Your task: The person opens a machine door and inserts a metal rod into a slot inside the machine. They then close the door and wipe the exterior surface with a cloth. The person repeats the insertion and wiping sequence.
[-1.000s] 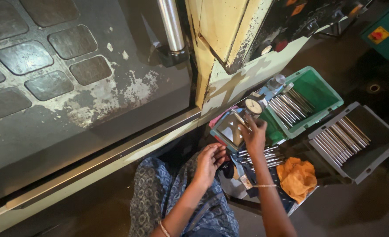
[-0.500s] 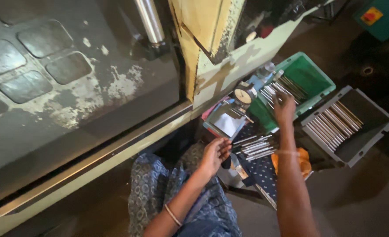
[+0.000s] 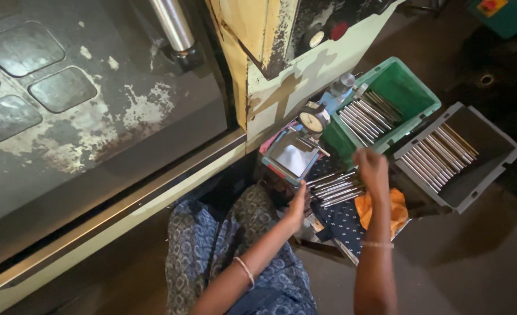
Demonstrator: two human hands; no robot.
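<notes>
Head view: a seated person's two bare hands at a loose pile of slender bright metal rods (image 3: 334,188) lying on a dark dotted cloth (image 3: 341,220).

The right hand (image 3: 372,169) hovered over the pile's right end, blurred, so whether its fingers were apart or together could not be told; the left hand (image 3: 298,205) rested just left of the pile, fingers together, apparently holding nothing. The rods appeared stiff, smooth, probably slippery and prone to roll, best pinched near mid-length. Similar rods filled the green plastic bin (image 3: 421,93) and the grey tray (image 3: 491,169); a round dial gauge (image 3: 312,121) stood near, an orange rag (image 3: 381,207) beside.
</notes>
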